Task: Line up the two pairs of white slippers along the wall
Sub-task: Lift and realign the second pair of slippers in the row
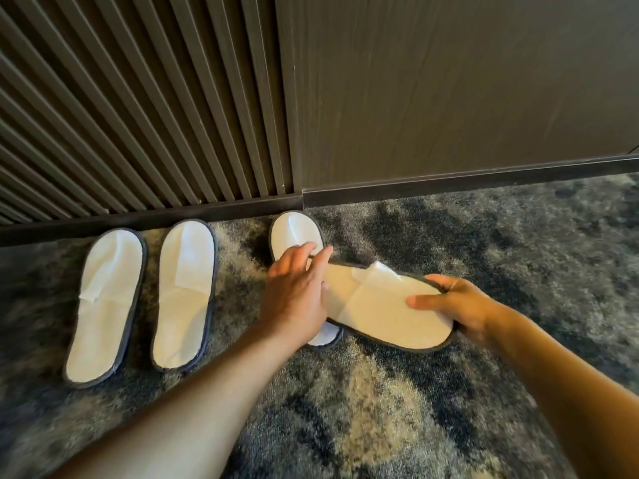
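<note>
Two white slippers with dark trim lie side by side on the carpet at the left, toes to the wall: the outer one [105, 305] and the inner one [185, 293]. A third slipper [294, 233] lies toe to the wall further right, and my left hand [297, 292] hovers over its middle with fingers spread. Its heel peeks out below my wrist. My right hand [456, 304] grips the toe end of a fourth slipper [377, 305], held crosswise and tilted just above the carpet, its heel end reaching my left hand.
A dark skirting board [449, 184] runs along the base of the wall. The wall is ribbed slats [121, 115] on the left and a flat dark panel [449, 81] on the right. Mottled blue-grey carpet [484, 243] stretches to the right of the slippers.
</note>
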